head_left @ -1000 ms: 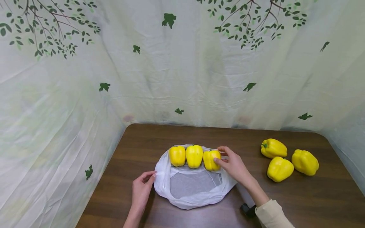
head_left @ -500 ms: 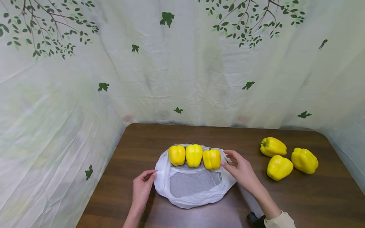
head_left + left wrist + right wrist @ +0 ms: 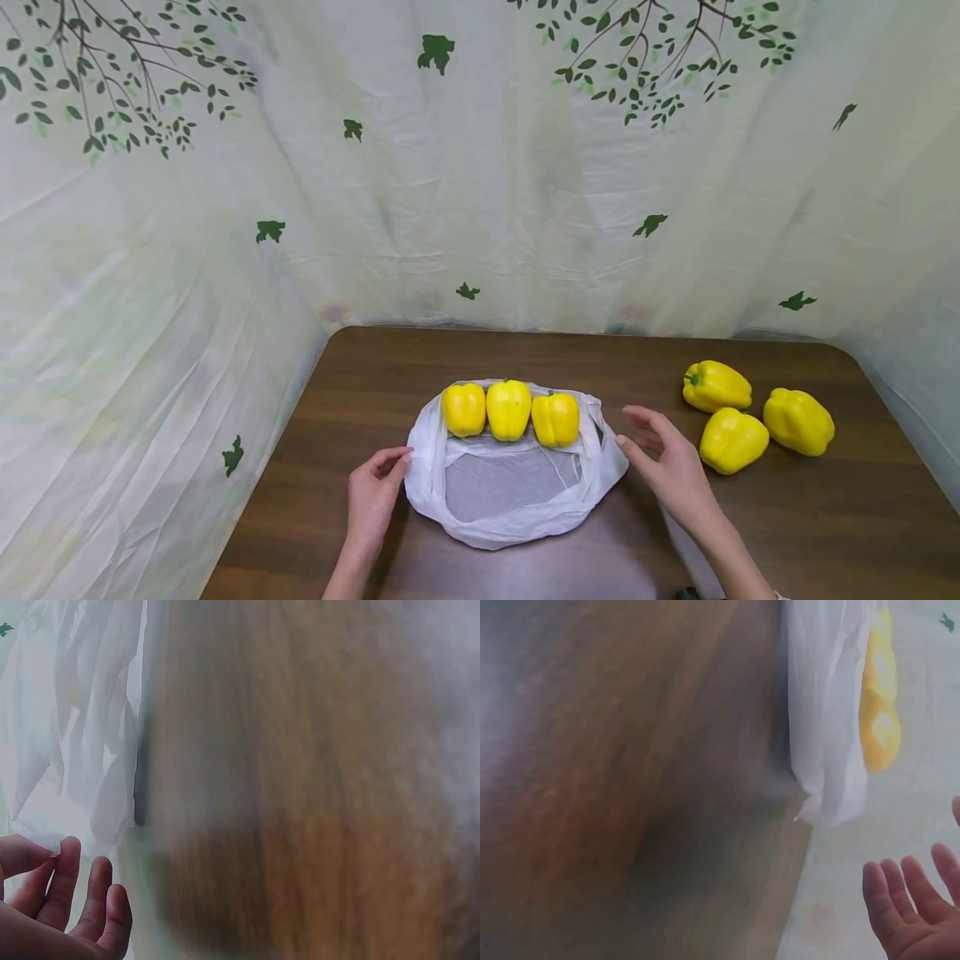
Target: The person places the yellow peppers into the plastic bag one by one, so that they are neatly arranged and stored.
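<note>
- Drawn back from the rightmost pepper, the right hand is now just beside the bag's right edge, grip wide, fingers apart.
- Left hand: grip narrow, thumb and fingertip pinching the left rim of the white plastic bag.
- Three yellow bell peppers stand in a row along the far side of the bag's opening.
- Three more peppers lie clustered to the right on the brown wooden surface.

No readable text, label, brand, number or sign on anything in any view.
</note>
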{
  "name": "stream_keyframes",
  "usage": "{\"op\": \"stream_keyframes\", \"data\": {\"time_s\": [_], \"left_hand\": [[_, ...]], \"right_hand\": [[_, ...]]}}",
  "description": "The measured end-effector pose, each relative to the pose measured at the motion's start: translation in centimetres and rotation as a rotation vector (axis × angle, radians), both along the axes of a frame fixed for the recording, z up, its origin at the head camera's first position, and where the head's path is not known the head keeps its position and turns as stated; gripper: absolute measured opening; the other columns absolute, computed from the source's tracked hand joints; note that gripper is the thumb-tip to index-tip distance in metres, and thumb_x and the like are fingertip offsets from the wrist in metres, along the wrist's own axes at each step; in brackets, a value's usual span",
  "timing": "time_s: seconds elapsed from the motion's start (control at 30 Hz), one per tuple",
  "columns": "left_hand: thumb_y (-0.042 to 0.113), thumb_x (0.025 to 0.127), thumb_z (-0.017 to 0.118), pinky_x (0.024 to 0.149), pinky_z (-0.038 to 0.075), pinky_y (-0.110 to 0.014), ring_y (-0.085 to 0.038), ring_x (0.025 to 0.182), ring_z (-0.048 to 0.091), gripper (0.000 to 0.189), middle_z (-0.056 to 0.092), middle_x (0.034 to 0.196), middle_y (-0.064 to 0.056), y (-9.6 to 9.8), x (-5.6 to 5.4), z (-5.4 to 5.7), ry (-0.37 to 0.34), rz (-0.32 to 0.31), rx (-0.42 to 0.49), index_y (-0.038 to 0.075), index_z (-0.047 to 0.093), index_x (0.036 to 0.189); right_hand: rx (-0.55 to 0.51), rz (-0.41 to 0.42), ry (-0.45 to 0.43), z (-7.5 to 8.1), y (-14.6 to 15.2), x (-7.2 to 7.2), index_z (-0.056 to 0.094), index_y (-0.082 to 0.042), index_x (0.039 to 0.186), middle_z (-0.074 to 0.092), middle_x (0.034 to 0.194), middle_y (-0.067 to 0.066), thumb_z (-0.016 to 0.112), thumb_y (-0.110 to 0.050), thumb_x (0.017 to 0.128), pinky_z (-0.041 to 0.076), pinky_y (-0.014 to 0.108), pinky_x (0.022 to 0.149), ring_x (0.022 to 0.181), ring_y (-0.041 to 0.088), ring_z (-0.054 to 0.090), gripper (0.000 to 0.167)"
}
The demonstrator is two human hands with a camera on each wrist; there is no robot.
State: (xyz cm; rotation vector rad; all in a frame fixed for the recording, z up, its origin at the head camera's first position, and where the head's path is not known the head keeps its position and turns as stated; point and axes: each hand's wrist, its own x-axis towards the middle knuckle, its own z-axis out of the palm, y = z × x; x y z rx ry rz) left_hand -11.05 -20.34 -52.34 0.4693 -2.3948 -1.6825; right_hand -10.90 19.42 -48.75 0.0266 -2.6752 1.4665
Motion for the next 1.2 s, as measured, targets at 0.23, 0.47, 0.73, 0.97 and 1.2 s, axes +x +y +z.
{"op": "stream_keyframes", "data": {"time_s": [0.23,0.47,0.73,0.97,1.2], "left_hand": [[0.009,0.092,0.068,0.073,0.048,-0.020,-0.019,0.090,0.061,0.014,0.071,0.099,-0.010,0.0,0.1,0.1,-0.001,0.004,-0.001,0.004,0.076,0.102],[0.009,0.092,0.067,0.073,0.048,-0.020,-0.021,0.092,0.060,0.015,0.071,0.101,-0.012,0.0,0.2,0.2,-0.008,0.003,-0.001,0.003,0.075,0.103],[0.009,0.092,0.069,0.072,0.047,-0.020,-0.019,0.089,0.060,0.014,0.071,0.099,-0.011,0.0,0.2,0.2,0.002,0.014,0.003,0.004,0.076,0.102],[0.009,0.092,0.068,0.071,0.047,-0.020,-0.018,0.089,0.060,0.014,0.071,0.099,-0.011,-0.1,0.2,0.2,0.006,0.014,0.009,0.004,0.076,0.102],[0.009,0.092,0.068,0.072,0.048,-0.021,-0.018,0.089,0.059,0.014,0.071,0.099,-0.010,-0.2,0.2,0.0,-0.009,0.012,0.007,0.004,0.076,0.102]], "right_hand": [[0.012,-0.064,0.080,-0.4,1.4,1.0,0.054,-0.013,0.136,0.057,0.131,0.010,0.069,-0.027,0.094,0.051,0.039,0.090,0.110,0.033,0.061,0.047],[0.032,-0.158,0.110,-0.6,2.6,1.8,0.054,-0.016,0.137,0.057,0.129,0.007,0.068,-0.029,0.094,0.045,0.011,0.084,0.105,0.026,0.062,0.047],[0.070,-0.316,0.130,-0.6,3.7,2.4,0.056,-0.011,0.135,0.060,0.126,0.008,0.069,-0.023,0.093,0.038,0.005,0.084,0.111,0.023,0.054,0.046],[0.066,-0.435,0.133,-0.7,4.7,2.9,0.058,-0.012,0.133,0.060,0.126,0.007,0.072,-0.015,0.090,0.034,0.006,0.085,0.113,0.021,0.054,0.045],[0.093,-0.483,0.150,-1.0,5.9,3.1,0.057,-0.010,0.132,0.057,0.130,0.014,0.073,-0.009,0.088,0.037,0.029,0.092,0.113,0.031,0.049,0.047]]}}
